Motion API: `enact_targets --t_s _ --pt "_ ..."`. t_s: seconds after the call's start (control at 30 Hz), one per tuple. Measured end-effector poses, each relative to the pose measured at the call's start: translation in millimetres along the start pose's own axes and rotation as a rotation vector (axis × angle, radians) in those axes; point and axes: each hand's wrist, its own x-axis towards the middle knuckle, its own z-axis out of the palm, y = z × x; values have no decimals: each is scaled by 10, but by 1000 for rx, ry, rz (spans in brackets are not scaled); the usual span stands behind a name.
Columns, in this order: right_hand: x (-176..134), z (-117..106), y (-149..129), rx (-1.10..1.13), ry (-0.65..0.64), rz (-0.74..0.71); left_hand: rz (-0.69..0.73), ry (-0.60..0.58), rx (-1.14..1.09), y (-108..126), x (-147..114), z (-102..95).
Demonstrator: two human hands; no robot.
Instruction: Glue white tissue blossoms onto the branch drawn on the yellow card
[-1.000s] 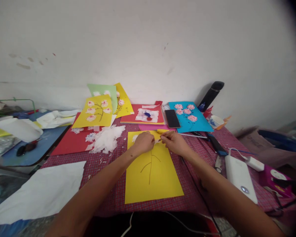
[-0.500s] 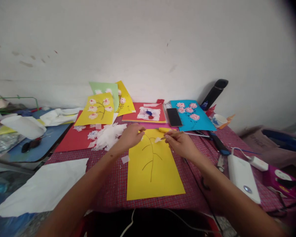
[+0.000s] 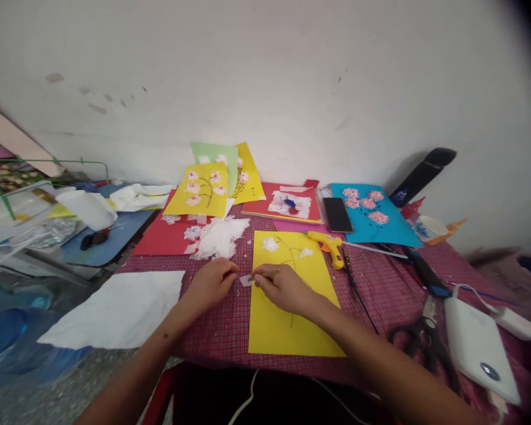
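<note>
Yellow paper sheet is lying on the cloth-covered tabletop, partly covered by the right hand. Just beside its left edge, a white paper scrap is seen near the right fingertips. Fingers of both hands are drawn together, but whether anything is gripped by the right or left hand cannot be told. The scrap, seemingly thin, could be torn by strong pulling. If the glue gun is hot, the sheet's upper right corner could be stained by drips.
</note>
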Motion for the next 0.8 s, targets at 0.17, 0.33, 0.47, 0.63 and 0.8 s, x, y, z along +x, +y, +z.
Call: enact_targets --t_s 0.17,0.33,0.47,0.63,0.8 --pt "7 -2 58 54 23 33 22 22 0 -46 -8 -4" --pt "-92 -102 84 307 107 139 52 -8 -40 13 -8 -29" --pt "-187 -198 18 349 156 124 74 -46 -92 192 30 -2" --pt "-299 -284 28 328 179 128 144 -67 -112 427 161 88" --pt "-380 -515 144 319 192 141 229 -124 -132 635 417 172"
